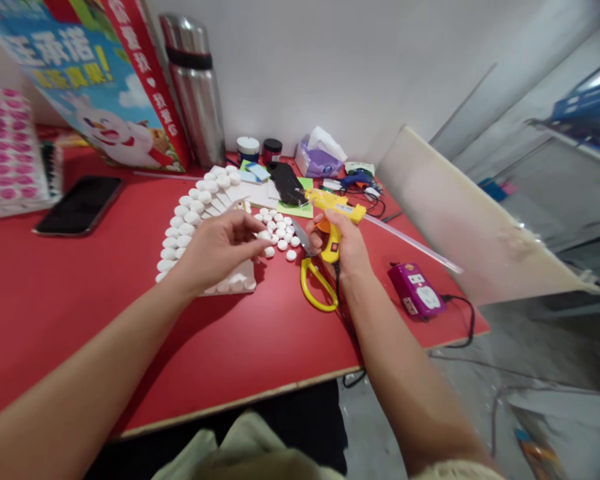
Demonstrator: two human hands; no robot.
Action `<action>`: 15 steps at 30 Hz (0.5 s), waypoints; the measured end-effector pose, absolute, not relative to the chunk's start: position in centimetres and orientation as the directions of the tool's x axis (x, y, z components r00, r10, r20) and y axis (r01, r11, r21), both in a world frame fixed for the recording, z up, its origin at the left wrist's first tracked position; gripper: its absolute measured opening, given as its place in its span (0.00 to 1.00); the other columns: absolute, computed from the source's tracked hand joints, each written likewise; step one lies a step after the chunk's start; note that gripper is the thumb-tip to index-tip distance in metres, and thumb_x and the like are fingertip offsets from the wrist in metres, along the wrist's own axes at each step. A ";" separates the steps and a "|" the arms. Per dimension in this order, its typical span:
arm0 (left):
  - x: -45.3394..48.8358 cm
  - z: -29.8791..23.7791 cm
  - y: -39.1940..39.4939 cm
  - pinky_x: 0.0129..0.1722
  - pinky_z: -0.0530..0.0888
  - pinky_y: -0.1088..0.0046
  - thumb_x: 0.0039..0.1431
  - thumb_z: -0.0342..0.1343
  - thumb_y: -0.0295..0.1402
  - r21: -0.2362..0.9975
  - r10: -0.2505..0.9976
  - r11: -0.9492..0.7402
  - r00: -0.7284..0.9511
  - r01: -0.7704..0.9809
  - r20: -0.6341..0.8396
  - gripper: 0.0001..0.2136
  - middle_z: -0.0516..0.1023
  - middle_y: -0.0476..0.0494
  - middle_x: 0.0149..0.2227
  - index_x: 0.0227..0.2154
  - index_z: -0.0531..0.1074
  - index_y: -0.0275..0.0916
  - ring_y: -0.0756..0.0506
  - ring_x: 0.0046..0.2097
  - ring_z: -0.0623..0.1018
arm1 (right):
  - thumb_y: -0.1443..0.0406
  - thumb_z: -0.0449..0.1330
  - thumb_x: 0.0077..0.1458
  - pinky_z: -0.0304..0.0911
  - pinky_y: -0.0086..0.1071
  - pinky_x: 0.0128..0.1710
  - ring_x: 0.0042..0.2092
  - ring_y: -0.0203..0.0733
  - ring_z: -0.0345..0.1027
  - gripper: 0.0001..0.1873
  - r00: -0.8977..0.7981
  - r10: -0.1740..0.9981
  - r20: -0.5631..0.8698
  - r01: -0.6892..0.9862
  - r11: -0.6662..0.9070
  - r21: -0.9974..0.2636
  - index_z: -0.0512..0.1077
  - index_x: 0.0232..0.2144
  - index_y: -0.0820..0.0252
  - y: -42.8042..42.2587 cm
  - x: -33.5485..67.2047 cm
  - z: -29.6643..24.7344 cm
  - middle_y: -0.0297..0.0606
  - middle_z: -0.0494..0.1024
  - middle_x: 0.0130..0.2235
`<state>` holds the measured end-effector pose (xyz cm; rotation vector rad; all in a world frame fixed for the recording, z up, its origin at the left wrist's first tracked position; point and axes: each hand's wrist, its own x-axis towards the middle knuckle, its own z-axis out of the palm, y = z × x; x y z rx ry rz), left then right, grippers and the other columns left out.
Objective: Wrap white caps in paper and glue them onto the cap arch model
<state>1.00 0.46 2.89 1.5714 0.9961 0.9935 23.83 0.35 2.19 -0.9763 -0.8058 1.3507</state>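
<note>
My right hand (347, 245) grips a yellow hot glue gun (334, 211) with a clear glue stick (411, 243) sticking out behind it. My left hand (219, 248) pinches a small white round piece (264, 235) at the edge of a loose pile of the same white pieces (279, 230). Under my left hand lies a white board (206, 220) edged with rows of these pieces. Yellow-handled scissors (316, 279) lie on the red table (80, 293) just below the glue gun.
A black phone (80, 204) lies at the left. A steel flask (194, 87), a printed box (95, 80), two small jars (259, 149) and a tissue pack (318, 157) stand along the wall. A purple power strip (416, 291) sits near the table's right edge.
</note>
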 end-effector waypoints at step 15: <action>0.7 2.6 1.6 0.34 0.79 0.83 0.61 0.56 0.13 0.656 0.907 0.419 0.324 -0.628 -0.269 0.12 0.82 0.41 0.33 0.39 0.83 0.28 0.53 0.32 0.82 | 0.54 0.66 0.56 0.60 0.29 0.22 0.22 0.34 0.66 0.17 -0.182 0.983 0.007 -0.305 -0.050 -0.951 0.73 0.24 0.60 -1.8 22.7 2.8 0.33 0.72 0.23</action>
